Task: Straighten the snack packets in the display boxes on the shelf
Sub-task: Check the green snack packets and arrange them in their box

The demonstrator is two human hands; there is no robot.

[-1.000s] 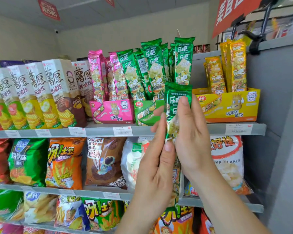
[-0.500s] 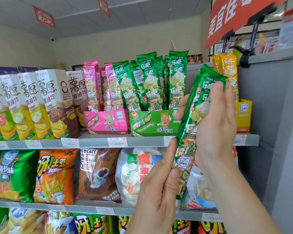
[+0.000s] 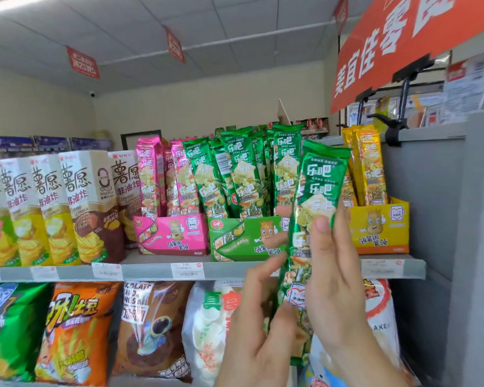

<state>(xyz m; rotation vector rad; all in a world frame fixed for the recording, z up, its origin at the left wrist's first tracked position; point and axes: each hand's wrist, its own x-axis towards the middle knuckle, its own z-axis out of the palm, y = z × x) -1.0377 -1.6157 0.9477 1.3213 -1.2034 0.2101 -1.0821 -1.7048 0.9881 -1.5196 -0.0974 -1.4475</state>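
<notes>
Head cam: right hand (image 3: 336,280) is gripping a green packet (image 3: 319,185) round the middle, thumb on the front. The packet is nearly upright, top leaning a bit right, in front of the green box (image 3: 243,238) and yellow box (image 3: 380,227) on the shelf (image 3: 151,270). Left hand (image 3: 260,331) is down by the packet's lower end, thumb against its edge, but it's blurry, so I can't tell if it's actually holding on. Pink box (image 3: 173,236) sits just left of the green one.

Pink box (image 3: 171,236), green box (image 3: 241,240), yellow box (image 3: 380,227) — packet (image 3: 317,185) glossy green, white lettering
</notes>
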